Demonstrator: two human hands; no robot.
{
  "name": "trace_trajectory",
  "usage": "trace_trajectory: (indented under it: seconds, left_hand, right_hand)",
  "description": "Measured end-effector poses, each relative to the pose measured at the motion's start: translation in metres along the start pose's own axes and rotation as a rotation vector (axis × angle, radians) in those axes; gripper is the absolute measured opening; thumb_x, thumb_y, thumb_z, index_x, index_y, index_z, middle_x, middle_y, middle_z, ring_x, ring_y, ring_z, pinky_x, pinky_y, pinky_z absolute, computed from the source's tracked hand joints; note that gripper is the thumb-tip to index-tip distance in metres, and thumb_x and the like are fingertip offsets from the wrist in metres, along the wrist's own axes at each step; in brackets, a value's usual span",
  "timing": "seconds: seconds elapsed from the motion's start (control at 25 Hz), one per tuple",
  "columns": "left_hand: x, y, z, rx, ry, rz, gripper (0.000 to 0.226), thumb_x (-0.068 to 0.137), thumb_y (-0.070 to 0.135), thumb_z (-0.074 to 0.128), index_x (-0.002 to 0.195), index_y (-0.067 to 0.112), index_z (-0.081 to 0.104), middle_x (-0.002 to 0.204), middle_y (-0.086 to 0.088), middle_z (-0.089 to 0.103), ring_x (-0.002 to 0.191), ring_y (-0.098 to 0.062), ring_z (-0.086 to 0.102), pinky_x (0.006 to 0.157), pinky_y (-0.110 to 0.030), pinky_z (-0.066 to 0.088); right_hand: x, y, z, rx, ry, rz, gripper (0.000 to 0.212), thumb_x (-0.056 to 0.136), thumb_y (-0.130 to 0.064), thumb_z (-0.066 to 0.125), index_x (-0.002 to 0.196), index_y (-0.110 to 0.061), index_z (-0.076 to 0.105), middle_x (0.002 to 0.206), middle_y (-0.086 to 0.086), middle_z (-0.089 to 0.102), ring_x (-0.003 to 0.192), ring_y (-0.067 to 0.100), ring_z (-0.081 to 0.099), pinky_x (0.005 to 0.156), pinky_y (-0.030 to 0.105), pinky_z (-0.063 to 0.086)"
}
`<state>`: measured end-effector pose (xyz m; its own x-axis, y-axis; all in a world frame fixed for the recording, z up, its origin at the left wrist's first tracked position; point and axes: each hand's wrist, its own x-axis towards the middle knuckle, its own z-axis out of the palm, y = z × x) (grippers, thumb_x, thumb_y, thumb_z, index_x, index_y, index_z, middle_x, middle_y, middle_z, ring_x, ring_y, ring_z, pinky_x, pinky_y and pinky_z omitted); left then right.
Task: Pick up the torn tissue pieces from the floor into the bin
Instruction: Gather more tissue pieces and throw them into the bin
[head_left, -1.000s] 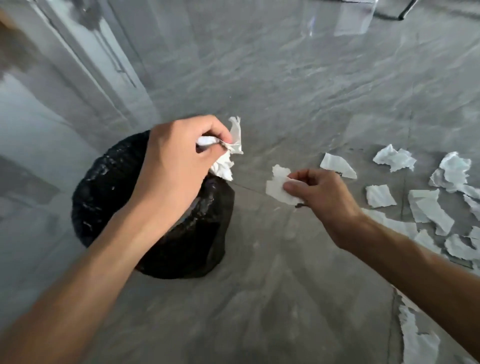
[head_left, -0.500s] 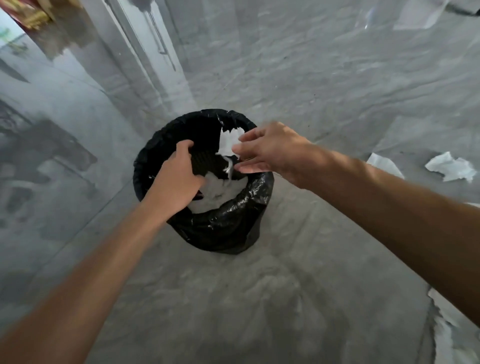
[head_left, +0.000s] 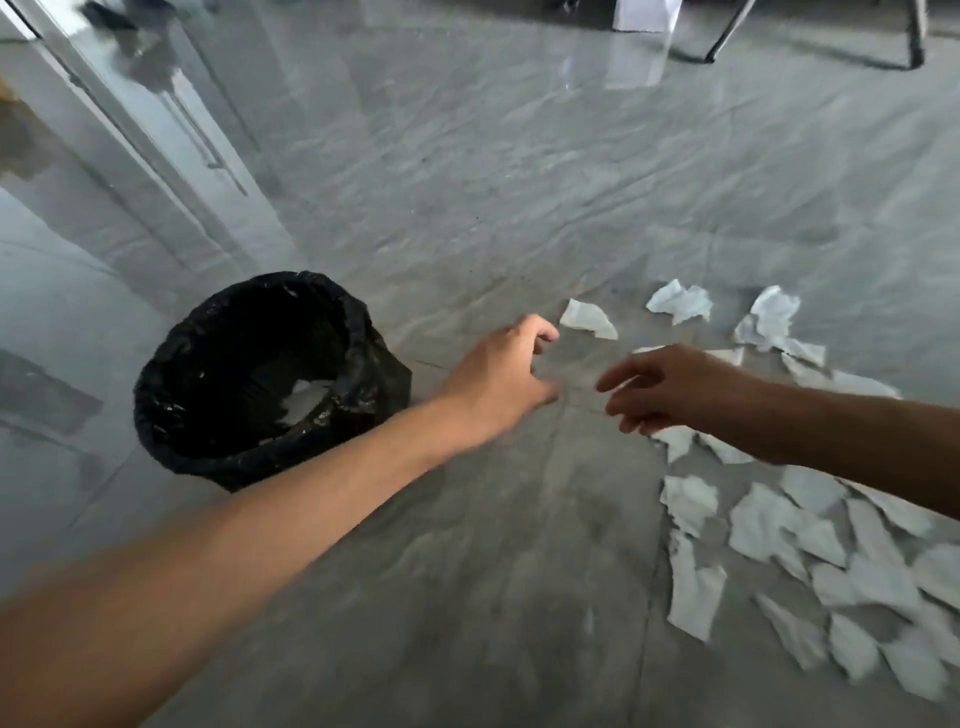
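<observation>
A bin lined with a black bag (head_left: 171, 364) stands on the grey floor at the left, with white tissue (head_left: 306, 401) lying inside it. Several torn white tissue pieces (head_left: 769, 525) are scattered over the floor at the right; one piece (head_left: 589, 318) lies just beyond my fingers. My left hand (head_left: 506, 376) is to the right of the bin, fingers apart and empty. My right hand (head_left: 670, 387) hovers beside it over the floor, fingers spread, holding nothing. Both hands are blurred by motion.
A glossy grey wall or door panel (head_left: 130, 156) rises at the left behind the bin. Dark metal furniture legs (head_left: 727, 31) stand at the far top right. Bare floor (head_left: 467, 571) lies between the bin and the tissue pile.
Both hands held tissue, dropped it into the bin, and have swung right, empty, toward the scattered pieces. The view has turned right with them.
</observation>
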<state>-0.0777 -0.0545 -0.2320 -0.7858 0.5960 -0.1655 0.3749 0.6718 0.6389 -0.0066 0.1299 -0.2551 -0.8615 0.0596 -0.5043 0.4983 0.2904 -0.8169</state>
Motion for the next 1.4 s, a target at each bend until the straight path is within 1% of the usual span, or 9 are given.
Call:
trace_trajectory:
  seconds: [0.24,0.4,0.56,0.8,0.96,1.12,1.24,1.32,1.4]
  left_hand:
    - [0.028,0.078,0.076,0.304,-0.357,0.262,0.045,0.078,0.013,0.065,0.121,0.015,0.053,0.117,-0.006,0.063,0.099,-0.023,0.061,0.085,-0.033,0.049]
    - [0.02,0.057,0.126,0.69,-0.599,0.447,0.049,0.083,0.021,0.061,0.129,0.022,0.043,0.129,-0.005,0.053,0.114,-0.027,0.055,0.09,-0.038,0.048]
    - [0.03,0.033,0.186,0.594,-0.473,0.413,0.05,0.087,0.039,0.061,0.131,0.024,0.042,0.129,-0.004,0.053,0.112,-0.027,0.055,0.085,-0.037,0.047]
    - [0.044,0.018,0.271,0.582,-0.359,0.371,0.034,0.088,0.03,0.06,0.119,0.021,0.05,0.117,-0.01,0.054,0.094,-0.031,0.061,0.069,-0.036,0.047]
    - [0.052,0.018,0.268,0.41,-0.304,0.352,0.013,0.091,0.018,0.057,0.102,0.013,0.06,0.104,-0.009,0.065,0.091,-0.028,0.061,0.074,-0.037,0.049]
    - [0.05,0.022,0.239,0.202,-0.341,0.409,0.025,0.086,0.017,0.065,0.11,0.017,0.059,0.079,0.006,0.057,0.074,-0.013,0.054,0.065,-0.022,0.036]
    - [0.028,0.01,0.244,0.344,-0.577,0.561,0.044,0.086,0.018,0.066,0.127,0.018,0.05,0.097,-0.004,0.062,0.082,-0.016,0.056,0.07,-0.026,0.043]
    - [0.013,-0.002,0.258,0.519,-0.697,0.585,0.051,0.085,0.02,0.065,0.131,0.019,0.042,0.118,-0.009,0.06,0.099,-0.027,0.06,0.08,-0.036,0.049]
    - [0.007,-0.011,0.271,0.567,-0.704,0.589,0.046,0.084,0.023,0.063,0.124,0.02,0.04,0.117,-0.009,0.059,0.101,-0.031,0.06,0.078,-0.039,0.051]
  right_hand:
    - [-0.088,0.162,-0.074,-0.362,0.122,0.114,0.012,0.079,-0.012,0.067,0.086,-0.023,0.067,0.072,-0.007,0.07,0.057,0.003,0.065,0.051,0.011,0.043]
    - [-0.103,0.248,-0.043,-0.716,0.116,0.137,0.031,0.08,-0.036,0.068,0.11,-0.031,0.06,0.109,-0.006,0.061,0.096,0.014,0.061,0.071,0.023,0.043]
    - [-0.097,0.281,-0.013,-0.801,0.252,0.024,0.014,0.089,-0.031,0.053,0.097,-0.023,0.059,0.105,0.001,0.063,0.087,0.022,0.063,0.066,0.031,0.045]
    - [-0.118,0.297,-0.023,-0.586,0.592,0.033,0.009,0.077,-0.028,0.071,0.077,-0.024,0.063,0.086,-0.004,0.064,0.081,0.02,0.059,0.059,0.029,0.039]
    - [-0.127,0.318,-0.011,-0.681,0.492,0.018,0.008,0.083,-0.022,0.06,0.079,-0.015,0.063,0.096,0.004,0.061,0.08,0.026,0.061,0.055,0.028,0.036]
    - [-0.116,0.312,-0.006,-0.533,0.464,-0.029,0.002,0.084,-0.01,0.061,0.083,-0.011,0.061,0.085,0.007,0.063,0.074,0.028,0.062,0.062,0.035,0.047]
    - [-0.114,0.297,-0.003,-0.38,0.488,-0.077,0.018,0.081,-0.007,0.062,0.095,-0.016,0.058,0.078,-0.003,0.059,0.066,0.013,0.053,0.059,0.019,0.039]
    - [-0.122,0.293,0.001,-0.349,0.362,-0.065,0.03,0.079,-0.01,0.062,0.105,-0.024,0.055,0.073,-0.011,0.052,0.064,0.007,0.049,0.056,0.019,0.038]
    - [-0.139,0.302,0.003,-0.4,0.166,-0.033,0.039,0.077,-0.015,0.063,0.113,-0.026,0.054,0.077,-0.014,0.052,0.066,0.005,0.049,0.059,0.017,0.038]
